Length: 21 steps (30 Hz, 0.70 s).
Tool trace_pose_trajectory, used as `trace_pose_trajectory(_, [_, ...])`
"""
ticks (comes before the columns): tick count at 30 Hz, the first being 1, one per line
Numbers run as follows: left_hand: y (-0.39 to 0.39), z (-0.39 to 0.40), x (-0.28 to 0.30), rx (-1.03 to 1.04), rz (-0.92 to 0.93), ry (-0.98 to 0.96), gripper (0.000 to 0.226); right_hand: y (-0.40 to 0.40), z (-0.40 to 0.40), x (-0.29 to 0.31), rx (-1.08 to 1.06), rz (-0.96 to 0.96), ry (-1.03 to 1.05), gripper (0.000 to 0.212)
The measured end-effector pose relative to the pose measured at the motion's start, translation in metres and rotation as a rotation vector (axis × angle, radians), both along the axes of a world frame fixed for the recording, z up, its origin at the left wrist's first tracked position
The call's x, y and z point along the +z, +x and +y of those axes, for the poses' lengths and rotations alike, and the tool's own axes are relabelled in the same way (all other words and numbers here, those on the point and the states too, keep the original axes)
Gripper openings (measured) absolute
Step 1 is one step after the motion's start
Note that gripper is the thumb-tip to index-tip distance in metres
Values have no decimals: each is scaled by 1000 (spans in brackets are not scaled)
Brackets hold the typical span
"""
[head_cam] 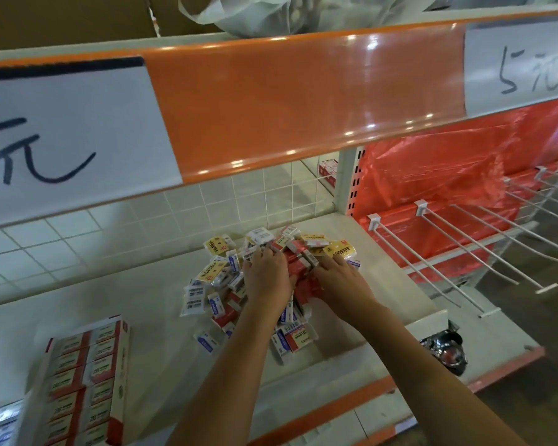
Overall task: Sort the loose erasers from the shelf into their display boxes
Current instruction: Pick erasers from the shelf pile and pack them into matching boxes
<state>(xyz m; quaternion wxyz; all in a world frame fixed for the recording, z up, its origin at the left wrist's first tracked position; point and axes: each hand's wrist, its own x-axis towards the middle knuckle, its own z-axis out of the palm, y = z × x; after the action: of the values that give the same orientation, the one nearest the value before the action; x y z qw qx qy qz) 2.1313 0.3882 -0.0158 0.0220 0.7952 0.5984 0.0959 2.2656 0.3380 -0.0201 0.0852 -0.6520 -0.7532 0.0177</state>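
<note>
Gathering loose erasers [221,278] from the heap in the middle of the shelf [136,304], with the sorting itself judged barely begun.

Both forearms reach forward over the shelf lip, palms down on the heap. The left hand [264,278] lies flat on the heap's centre, fingers [266,252] loosely spread and pressing. The right hand [342,281] lies just beside it, fingers [337,260] extended at the heap's right edge; whether either pinches an eraser I cannot tell. A red display box [87,381], already filled in rows, sits well left of the heap. Next comes picking out one kind and carrying it to a matching box.
</note>
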Motion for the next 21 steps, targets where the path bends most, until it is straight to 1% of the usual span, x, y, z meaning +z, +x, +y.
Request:
trace_pose_trajectory(3, [-6, -3, 2, -2, -61, 13, 39, 3, -6, 3, -3, 32, 37, 34])
trace_pose_trajectory(7, [-10, -12, 3, -23, -168, 23, 36, 4, -13, 10, -15, 112, 121, 30])
trace_pose_trajectory(13, [-21, -29, 9, -98, -399, 74, 35, 6, -30, 19, 32, 362, 187, 25])
trace_pose_trajectory(16, [-29, -38, 13, -120, -469, 91, 34, 6, -39, 20, 63, 445, 199, 25])
trace_pose_trajectory(21, [-46, -60, 22, -131, -543, 79, 33, 5, -55, 24, 111, 517, 234, 27])
